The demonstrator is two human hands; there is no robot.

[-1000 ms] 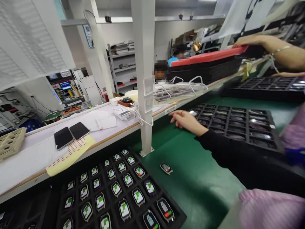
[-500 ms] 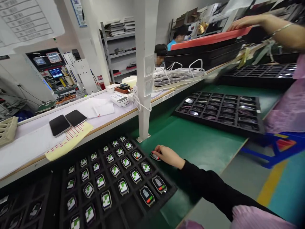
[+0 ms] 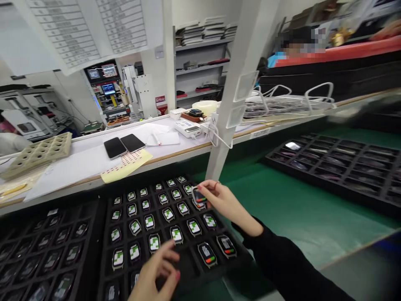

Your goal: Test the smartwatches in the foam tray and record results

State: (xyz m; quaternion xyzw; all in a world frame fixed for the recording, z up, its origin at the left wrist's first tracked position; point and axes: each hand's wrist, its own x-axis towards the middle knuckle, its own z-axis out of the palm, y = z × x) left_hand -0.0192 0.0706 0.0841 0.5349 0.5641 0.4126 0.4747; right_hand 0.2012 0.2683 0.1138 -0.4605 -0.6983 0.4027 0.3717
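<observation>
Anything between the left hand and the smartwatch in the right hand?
Nothing visible blocks the gap between the left hand and the smartwatch in the right hand. Lit watches sit in compartments of the black tray, apparently below both hands.

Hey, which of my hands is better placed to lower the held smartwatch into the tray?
Probably your right hand: its fingers pinch the smartwatch at the right side of the black tray. Your left hand shows nothing in its grasp.
</observation>
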